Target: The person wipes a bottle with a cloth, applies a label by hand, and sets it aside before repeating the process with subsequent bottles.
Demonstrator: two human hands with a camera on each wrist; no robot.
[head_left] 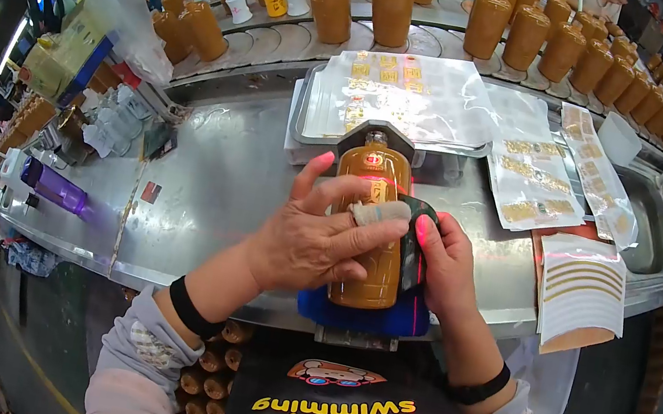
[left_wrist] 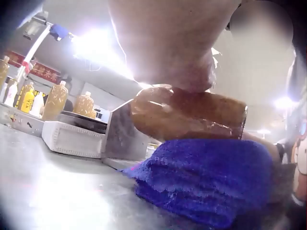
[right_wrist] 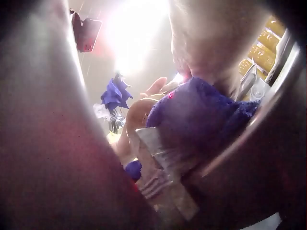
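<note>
A brown glazed bottle [head_left: 355, 286] lies on its back, neck away from me, against a dark angled holder [head_left: 403, 143]. A folded blue towel [left_wrist: 206, 177] lies under its base. My left hand [head_left: 317, 236] reaches over the bottle, fingers mostly extended on its front, pale covers on fingertips, one finger raised. At the bottle's right side my right hand [head_left: 449, 268] holds a dark cloth [head_left: 412, 261] with the thumb on top. Gold lettering and a red emblem [head_left: 373, 159] show on the bottle. Part of its front is hidden by my left hand.
Behind the bottle, a tray [head_left: 307, 105] bears sheets of gold decals [head_left: 386, 75]. More decal sheets [head_left: 530, 184] lie to the right, near a sink [head_left: 651, 232]. Brown bottles [head_left: 390, 9] line a conveyor [head_left: 276, 42] at the back. A purple bottle [head_left: 60, 188] lies at left.
</note>
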